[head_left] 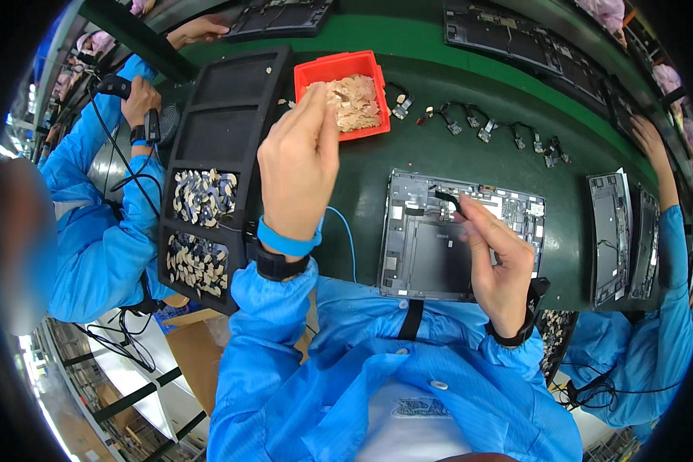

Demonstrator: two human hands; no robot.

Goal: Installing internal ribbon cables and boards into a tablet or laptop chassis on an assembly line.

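Observation:
My left hand (296,162) is raised over the near left side of a red bin (383,73), its fingers drawn together. Whatever is between those fingertips is hidden. Thin beige pieces (358,100) are heaped inside the bin. To the right, my right hand (502,258) pinches a small, dark, strip-like piece (448,199) between thumb and fingers. It is just above an opened laptop chassis (431,258), which lies flat in front of me with its boards and connectors exposed.
A black compartment tray (227,127) on the left holds small dark and beige pieces in its nearer compartments. Several small cable connectors (485,132) lie beyond the chassis. More chassis (610,239) stand at the right. Co-workers' blue sleeves (104,254) are on both sides.

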